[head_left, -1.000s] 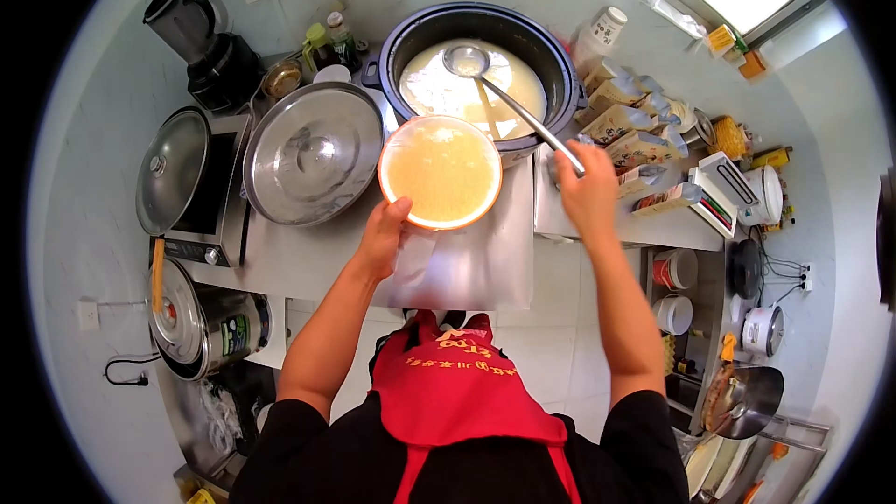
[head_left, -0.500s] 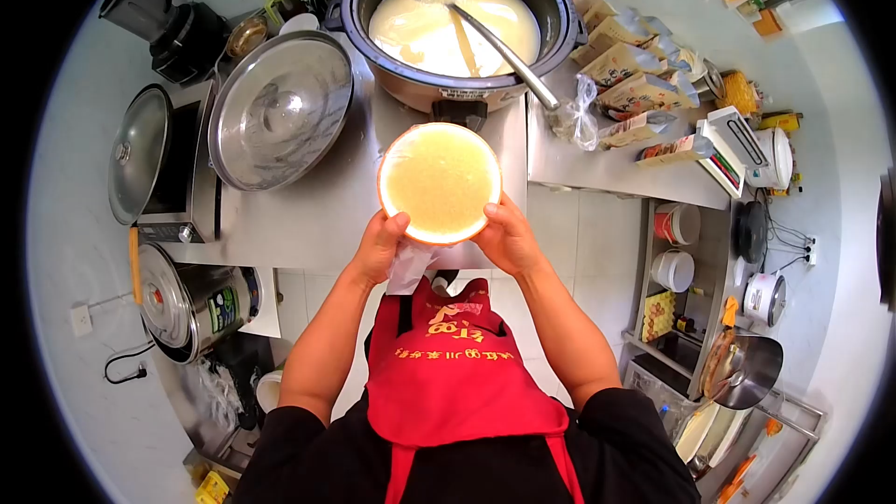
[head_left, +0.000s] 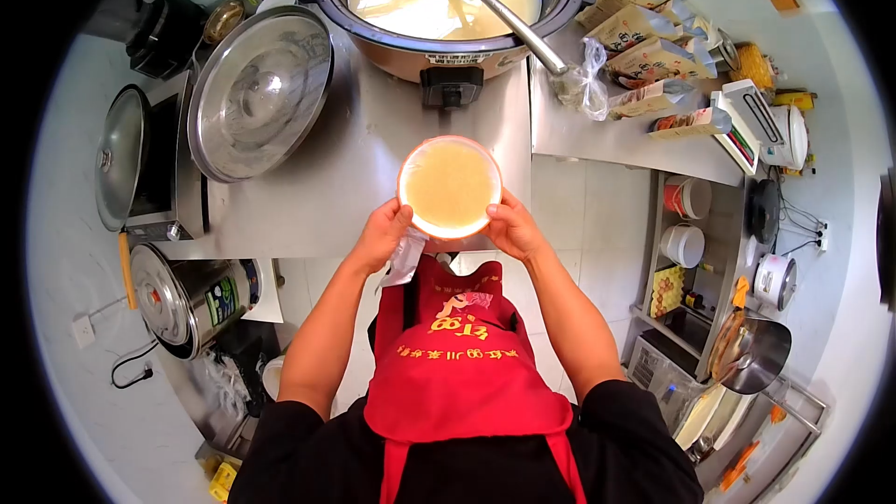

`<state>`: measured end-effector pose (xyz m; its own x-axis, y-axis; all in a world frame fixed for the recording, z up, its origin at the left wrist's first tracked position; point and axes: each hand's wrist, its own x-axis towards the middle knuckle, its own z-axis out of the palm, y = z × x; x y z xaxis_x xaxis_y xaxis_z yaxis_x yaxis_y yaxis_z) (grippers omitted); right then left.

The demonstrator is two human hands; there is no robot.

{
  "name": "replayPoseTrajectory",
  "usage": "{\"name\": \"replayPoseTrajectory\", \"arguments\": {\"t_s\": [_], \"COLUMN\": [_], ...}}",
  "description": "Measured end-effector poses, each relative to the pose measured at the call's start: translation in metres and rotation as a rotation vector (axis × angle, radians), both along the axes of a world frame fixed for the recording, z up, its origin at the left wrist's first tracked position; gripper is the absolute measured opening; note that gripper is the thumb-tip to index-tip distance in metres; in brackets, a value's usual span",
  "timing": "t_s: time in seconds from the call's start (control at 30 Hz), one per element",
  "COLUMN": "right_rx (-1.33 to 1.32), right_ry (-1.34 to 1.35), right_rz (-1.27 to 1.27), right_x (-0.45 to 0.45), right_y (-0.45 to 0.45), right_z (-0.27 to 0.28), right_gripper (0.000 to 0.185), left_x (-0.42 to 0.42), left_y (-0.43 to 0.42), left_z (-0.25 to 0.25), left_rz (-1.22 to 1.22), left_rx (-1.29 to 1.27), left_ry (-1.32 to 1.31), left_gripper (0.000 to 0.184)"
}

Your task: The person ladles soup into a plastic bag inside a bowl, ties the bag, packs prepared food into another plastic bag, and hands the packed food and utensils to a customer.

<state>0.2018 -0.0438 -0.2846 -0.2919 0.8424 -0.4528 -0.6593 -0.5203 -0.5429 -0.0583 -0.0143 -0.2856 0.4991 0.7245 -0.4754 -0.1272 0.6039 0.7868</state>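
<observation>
Both my hands hold a round bowl (head_left: 450,189) with an orange rim, full of pale yellowish, cloudy liquid. My left hand (head_left: 383,231) grips its lower left edge, thumb on the rim. On the opposite side, my right hand (head_left: 514,227) has its thumb over the rim too; the fingers beneath are hidden. Thin clear plastic (head_left: 404,258) hangs below the bowl beside my left hand. Beyond the bowl stands a large cooker pot (head_left: 425,45) of whitish liquid, with a metal ladle (head_left: 504,14) leaning across its rim.
A big metal lid (head_left: 261,93) lies left of the cooker on the steel counter (head_left: 355,196). Several paper-like food packs (head_left: 653,61) and a knotted plastic bag (head_left: 588,84) are at right. Shelving with white tubs (head_left: 683,245) stands at lower right, a steel pot (head_left: 196,299) at lower left.
The bowl, held in both hands, has moved away from the cooker toward my body and looks smaller. My view has shifted slightly, so the cooker sits higher in it.
</observation>
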Motion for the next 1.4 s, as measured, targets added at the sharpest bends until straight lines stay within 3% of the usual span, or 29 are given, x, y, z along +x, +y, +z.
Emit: {"name": "replayPoseTrajectory", "arguments": {"t_s": [0.2, 0.27, 0.47, 0.67, 0.9, 0.97, 1.03, 1.17, 1.3, 1.4], "right_rx": [-0.065, -0.083, -0.123, -0.179, -0.252, -0.296, -0.382, -0.442, -0.495, -0.633], "right_ry": [0.032, 0.036, 0.027, -0.145, -0.434, -0.446, -0.282, -0.297, -0.367, -0.264], "right_rz": [0.055, 0.067, 0.155, 0.208, 0.137, 0.076, 0.119, 0.034, 0.051, -0.041], "right_x": [0.015, 0.018, 0.023, 0.027, 0.017, 0.014, 0.011, 0.001, 0.000, 0.000], "right_y": [0.003, 0.005, 0.014, 0.015, 0.010, 0.001, -0.012, -0.025, -0.024, -0.015], "right_z": [-0.027, -0.031, -0.038, -0.059, -0.034, -0.035, -0.048, -0.055, -0.046, -0.040], "right_gripper": [0.062, 0.062, 0.059, 0.053, 0.047, 0.043, 0.027, 0.011, 0.010, 0.008], "left_x": [0.002, 0.001, 0.006, 0.004, 0.010, 0.012, 0.005, -0.004, -0.004, -0.004], "left_y": [0.005, 0.004, 0.006, 0.005, -0.002, -0.006, -0.005, -0.004, 0.000, 0.005], "left_z": [-0.009, -0.020, -0.021, -0.039, -0.049, -0.052, -0.052, -0.051, -0.050, -0.047], "left_rz": [0.124, 0.129, 0.199, 0.242, 0.371, 0.491, 0.450, 0.343, 0.303, 0.268], "left_rx": [-0.081, 0.020, 0.011, 0.010, 0.003, -0.090, -0.188, -0.403, -0.413, -0.434], "left_ry": [0.127, 0.236, 0.388, 0.471, 0.381, 0.519, 0.402, 0.235, 0.279, 0.246], "left_gripper": [0.045, 0.037, 0.027, 0.026, 0.022, 0.023, 0.021, 0.013, 0.013, 0.012]}}
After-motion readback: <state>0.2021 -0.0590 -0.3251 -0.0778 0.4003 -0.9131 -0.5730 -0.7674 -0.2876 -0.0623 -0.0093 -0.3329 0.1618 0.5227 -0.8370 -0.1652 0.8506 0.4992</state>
